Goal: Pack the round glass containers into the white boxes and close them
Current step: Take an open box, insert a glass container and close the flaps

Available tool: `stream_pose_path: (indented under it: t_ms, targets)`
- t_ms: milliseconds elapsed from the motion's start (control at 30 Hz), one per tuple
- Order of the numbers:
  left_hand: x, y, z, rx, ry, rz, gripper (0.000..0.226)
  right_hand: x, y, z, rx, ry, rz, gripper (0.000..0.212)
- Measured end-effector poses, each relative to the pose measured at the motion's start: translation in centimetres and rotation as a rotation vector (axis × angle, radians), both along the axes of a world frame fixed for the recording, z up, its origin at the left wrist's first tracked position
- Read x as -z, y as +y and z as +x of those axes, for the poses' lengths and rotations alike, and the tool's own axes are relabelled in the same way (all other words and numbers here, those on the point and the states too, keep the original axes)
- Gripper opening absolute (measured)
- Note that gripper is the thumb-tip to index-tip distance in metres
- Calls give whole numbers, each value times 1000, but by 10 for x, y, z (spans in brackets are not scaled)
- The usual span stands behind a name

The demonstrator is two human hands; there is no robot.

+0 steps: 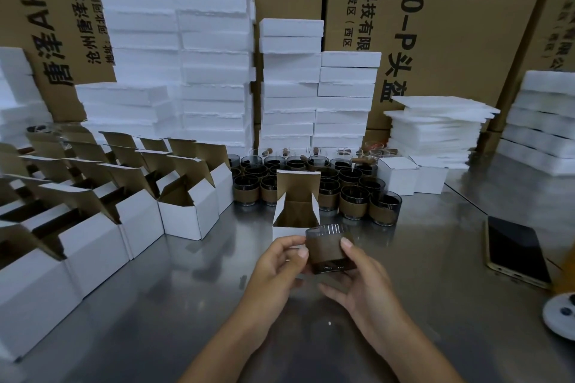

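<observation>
I hold one round dark glass container [327, 250] wrapped in a brown band just above the metal table, in front of an open white box [295, 205] whose lid flap stands up. My right hand [362, 283] grips the container from the right and below. My left hand [277, 267] pinches the box's white front wall with thumb and fingers, next to the glass. Behind the box stands a cluster of several more banded glass containers [354, 202].
Rows of open white boxes [186, 214] fill the left side. Two closed white boxes [401, 174] sit at the back right. Stacks of white foam slabs [214, 65] line the back. A phone [516, 249] lies at the right, a white round object [560, 314] by the edge.
</observation>
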State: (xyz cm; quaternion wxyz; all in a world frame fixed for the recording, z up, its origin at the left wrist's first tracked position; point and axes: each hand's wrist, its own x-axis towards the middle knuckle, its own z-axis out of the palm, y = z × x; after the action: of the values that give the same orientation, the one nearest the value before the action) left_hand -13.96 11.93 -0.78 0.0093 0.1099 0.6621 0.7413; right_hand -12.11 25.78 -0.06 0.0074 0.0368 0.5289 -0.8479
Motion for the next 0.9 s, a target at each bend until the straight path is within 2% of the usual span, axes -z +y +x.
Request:
stream_pose_path:
  t_ms: [200, 367, 500, 667, 733, 800, 900]
  targets:
    - [-2, 2, 2, -19, 78, 43, 16, -3, -1, -1, -54, -67, -63, 55]
    - [-3, 2, 3, -4, 100, 55, 30, -1, -1, -2, -97, -97, -60, 59]
    - [0, 2, 1, -41, 92, 47, 15, 1, -3, -3, -19, -43, -23, 58]
    - [2, 0, -3, -61, 27, 58, 20, 6, -4, -3, 223, 164, 179, 44]
    - [4, 0, -3, -43, -3, 51, 19, 10, -6, -3, 331, 270, 346, 39]
    - [6, 0, -4, 4, -40, 43, 21, 15, -8, -3, 374, 354, 501, 46]
    - [7, 1, -4, 90, -97, 57, 28, 19, -9, -4, 380, 374, 589, 57]
